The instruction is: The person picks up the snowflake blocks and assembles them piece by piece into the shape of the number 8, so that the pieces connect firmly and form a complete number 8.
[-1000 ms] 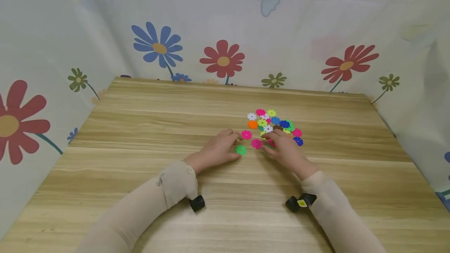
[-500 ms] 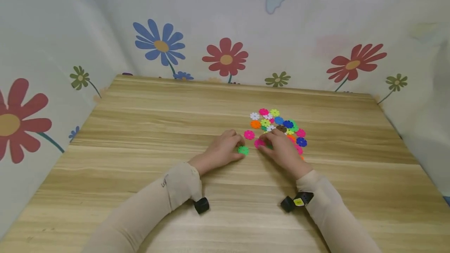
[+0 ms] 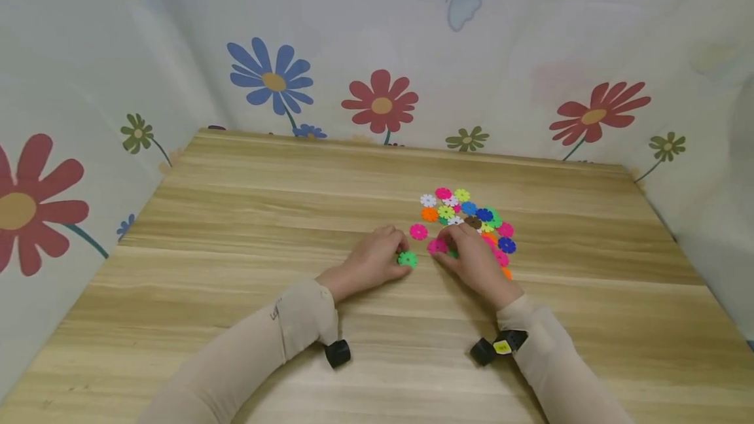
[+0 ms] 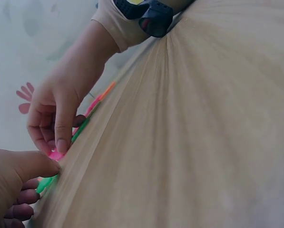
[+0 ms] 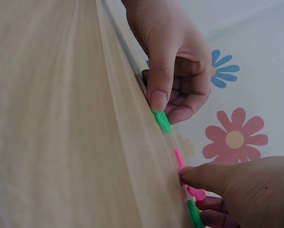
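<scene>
Judging by the tabletop, you've barely begun: your left hand [image 3: 371, 259] pinches a green plastic snowflake disc [image 3: 406, 258], your right hand [image 3: 471, 257] a pink one [image 3: 437, 247], unjoined, beside the untouched multicoloured pile [image 3: 471, 214] right of centre.

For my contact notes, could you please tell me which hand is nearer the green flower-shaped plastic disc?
Left. The left hand touches the green flower-shaped plastic disc; the right hand is apart, pinching a pink flower-shaped disc.
</scene>
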Available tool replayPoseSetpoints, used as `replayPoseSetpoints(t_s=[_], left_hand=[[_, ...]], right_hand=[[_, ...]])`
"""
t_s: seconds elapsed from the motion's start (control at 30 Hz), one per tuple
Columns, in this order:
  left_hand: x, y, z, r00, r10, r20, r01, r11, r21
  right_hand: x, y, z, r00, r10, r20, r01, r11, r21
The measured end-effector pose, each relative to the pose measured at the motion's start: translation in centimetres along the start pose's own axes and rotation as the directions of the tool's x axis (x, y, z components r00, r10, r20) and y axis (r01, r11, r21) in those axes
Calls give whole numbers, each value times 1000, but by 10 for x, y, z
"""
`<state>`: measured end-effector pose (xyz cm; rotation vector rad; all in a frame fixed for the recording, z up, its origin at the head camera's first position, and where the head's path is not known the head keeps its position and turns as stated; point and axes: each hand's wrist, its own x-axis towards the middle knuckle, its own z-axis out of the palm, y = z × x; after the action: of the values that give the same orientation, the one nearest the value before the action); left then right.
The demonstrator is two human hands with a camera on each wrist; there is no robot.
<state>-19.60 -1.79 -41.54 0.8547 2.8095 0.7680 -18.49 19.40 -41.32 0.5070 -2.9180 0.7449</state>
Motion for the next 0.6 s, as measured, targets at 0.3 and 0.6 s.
replayPoseSetpoints(t_s=[0.3, 0.6], left_hand=[[-6, -1, 5, 997, 26, -77, -27, 999, -20], [-6, -1, 4, 983, 77, -167, -81, 997, -17]], right_hand=[[-2, 4, 2, 999, -38, 6, 37, 997, 70], [-4, 3, 5, 997, 6, -82, 13, 971, 238]])
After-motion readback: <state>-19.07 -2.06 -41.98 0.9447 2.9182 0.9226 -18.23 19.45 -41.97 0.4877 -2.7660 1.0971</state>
